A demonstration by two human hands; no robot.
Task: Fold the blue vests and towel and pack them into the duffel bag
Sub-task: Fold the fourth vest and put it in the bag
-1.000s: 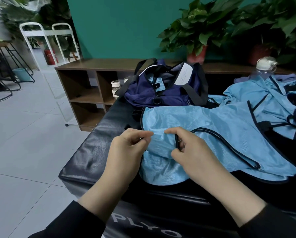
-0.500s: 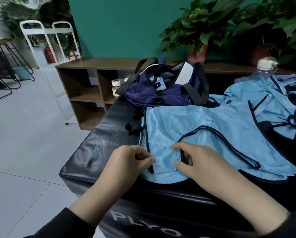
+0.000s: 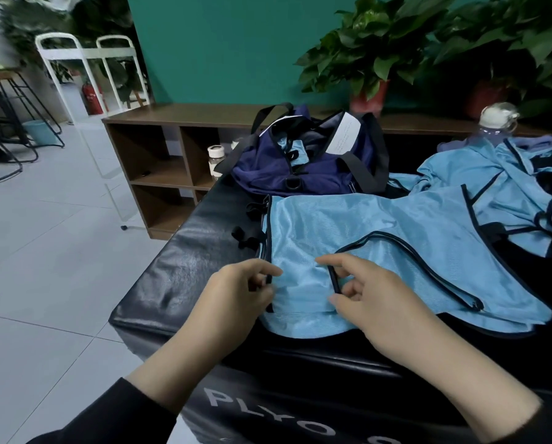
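a blue mesh vest (image 3: 380, 238) lies spread flat on the black padded bench (image 3: 178, 277), its near shoulder strap between both hands. the left hand (image 3: 236, 296) pinches the dark-trimmed outer edge with curled fingers; the right hand (image 3: 373, 296) pinches the armhole binding between thumb and forefinger. the slick mesh could slip from these small pinches, or the fold could go crooked and drag the hem off the bench's near edge. behind the vest, the open navy duffel bag (image 3: 306, 161) holds some light blue fabric, apparently a vest already packed. more blue vests (image 3: 505, 187) sit heaped at right, near a water bottle (image 3: 497, 123).
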